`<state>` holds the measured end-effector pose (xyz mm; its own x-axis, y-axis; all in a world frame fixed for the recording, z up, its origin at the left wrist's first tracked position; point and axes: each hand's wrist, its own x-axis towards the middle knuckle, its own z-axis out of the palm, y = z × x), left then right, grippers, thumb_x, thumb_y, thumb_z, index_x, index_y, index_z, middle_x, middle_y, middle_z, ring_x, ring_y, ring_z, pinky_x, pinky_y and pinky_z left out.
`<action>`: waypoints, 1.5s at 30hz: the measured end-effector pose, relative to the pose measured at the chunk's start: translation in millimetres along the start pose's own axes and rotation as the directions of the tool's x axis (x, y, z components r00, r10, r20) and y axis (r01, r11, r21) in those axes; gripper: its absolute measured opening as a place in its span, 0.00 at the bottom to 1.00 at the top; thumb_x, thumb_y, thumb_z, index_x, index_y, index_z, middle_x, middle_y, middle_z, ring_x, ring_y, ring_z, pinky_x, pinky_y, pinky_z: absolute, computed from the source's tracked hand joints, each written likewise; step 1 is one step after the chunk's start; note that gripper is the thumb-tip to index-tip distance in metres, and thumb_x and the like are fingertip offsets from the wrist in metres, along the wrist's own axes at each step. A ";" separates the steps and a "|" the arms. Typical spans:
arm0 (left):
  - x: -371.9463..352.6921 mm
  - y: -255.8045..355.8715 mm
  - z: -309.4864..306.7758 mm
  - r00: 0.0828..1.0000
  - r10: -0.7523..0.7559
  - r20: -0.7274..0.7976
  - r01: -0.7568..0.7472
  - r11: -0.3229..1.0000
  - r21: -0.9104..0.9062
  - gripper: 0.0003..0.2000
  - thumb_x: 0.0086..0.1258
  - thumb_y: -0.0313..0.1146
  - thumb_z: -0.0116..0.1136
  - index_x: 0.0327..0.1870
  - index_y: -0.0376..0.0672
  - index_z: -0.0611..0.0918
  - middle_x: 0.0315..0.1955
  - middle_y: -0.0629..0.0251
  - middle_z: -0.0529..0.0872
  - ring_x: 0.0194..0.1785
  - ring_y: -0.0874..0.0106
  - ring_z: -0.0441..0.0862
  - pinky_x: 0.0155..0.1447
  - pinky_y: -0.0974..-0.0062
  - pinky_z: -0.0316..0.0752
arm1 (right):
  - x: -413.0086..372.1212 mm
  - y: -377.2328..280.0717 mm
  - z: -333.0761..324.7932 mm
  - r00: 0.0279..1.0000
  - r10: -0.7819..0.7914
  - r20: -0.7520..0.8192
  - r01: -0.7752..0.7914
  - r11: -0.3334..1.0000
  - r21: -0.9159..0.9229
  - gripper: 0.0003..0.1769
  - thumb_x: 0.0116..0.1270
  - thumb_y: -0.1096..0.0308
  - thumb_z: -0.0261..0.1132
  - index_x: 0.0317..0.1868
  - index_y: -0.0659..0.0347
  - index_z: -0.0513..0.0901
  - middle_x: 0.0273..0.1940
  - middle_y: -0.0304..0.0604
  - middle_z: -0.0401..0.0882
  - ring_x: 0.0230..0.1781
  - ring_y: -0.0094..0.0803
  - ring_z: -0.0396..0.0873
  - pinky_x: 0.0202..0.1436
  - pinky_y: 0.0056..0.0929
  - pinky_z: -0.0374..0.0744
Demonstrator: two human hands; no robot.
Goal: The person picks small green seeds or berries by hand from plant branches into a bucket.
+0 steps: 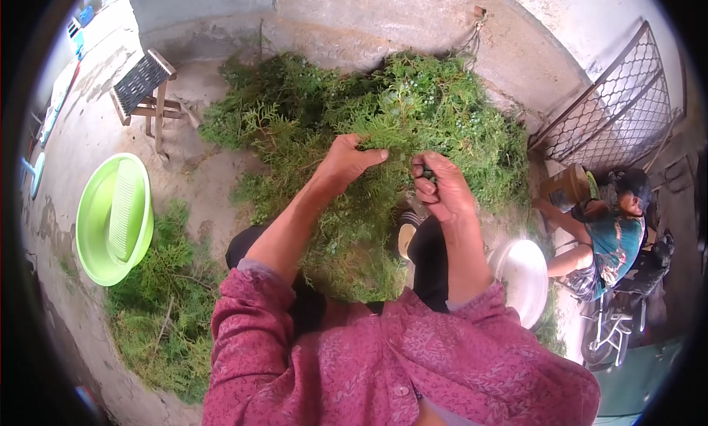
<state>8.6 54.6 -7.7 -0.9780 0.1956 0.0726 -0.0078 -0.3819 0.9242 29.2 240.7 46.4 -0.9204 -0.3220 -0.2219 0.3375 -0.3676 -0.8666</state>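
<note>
Both my hands are over a large pile of green conifer branches (pixel 295 123) against the wall. My left hand (pixel 350 160) is closed round a leafy green sprig (pixel 383 134), its thumb pointing toward my right hand. A short gap to the right, my right hand (pixel 445 184) has its fingers curled round small dark green cones (pixel 429 174) that show between them. More loose foliage hangs below my hands, between my knees. The stems inside my left fingers are hidden.
A light green basin (pixel 82 234) stands at the left, near more cut branches (pixel 166 315). A woven stool (pixel 140 83) is behind it. Right of my knee is a white basin (pixel 522 278). A seated person (pixel 616 241) is at the far right, near a bucket (pixel 568 186) and a metal lattice (pixel 619 101).
</note>
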 end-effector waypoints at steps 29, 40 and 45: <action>-8.8 32.0 -4.8 0.985 -0.075 -0.155 0.021 0.946 -0.323 0.20 0.53 0.33 0.66 0.47 0.40 0.74 0.42 0.66 0.78 0.45 0.72 0.75 0.49 0.71 0.70 | -182.4 -65.7 -311.9 0.257 -0.816 -0.518 -0.317 0.435 -0.843 0.13 0.57 0.65 0.59 0.41 0.63 0.76 0.29 0.44 0.77 0.21 0.29 0.75 0.21 0.26 0.72; -9.9 37.0 8.3 0.983 -0.103 -0.149 0.042 0.931 -0.364 0.23 0.53 0.32 0.66 0.49 0.38 0.71 0.44 0.64 0.76 0.47 0.70 0.73 0.52 0.70 0.71 | -157.8 -41.9 -261.8 0.696 -0.443 -0.565 -0.547 0.183 -0.817 0.14 0.52 0.61 0.58 0.27 0.65 0.82 0.21 0.44 0.78 0.24 0.29 0.77 0.29 0.29 0.73; -0.7 24.3 2.6 0.982 -0.111 -0.151 0.055 0.942 -0.331 0.19 0.53 0.30 0.65 0.46 0.38 0.74 0.40 0.66 0.78 0.45 0.71 0.75 0.49 0.70 0.73 | -73.1 -48.4 -102.7 0.920 -0.363 -0.148 0.058 0.500 -0.864 0.16 0.59 0.65 0.62 0.44 0.66 0.77 0.35 0.43 0.80 0.32 0.25 0.76 0.35 0.23 0.75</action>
<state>9.6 47.5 15.7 -0.9913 0.0976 -0.0878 -0.1302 -0.6478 0.7506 59.8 371.7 58.7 -0.9985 -0.0335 0.0441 -0.0553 0.5516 -0.8323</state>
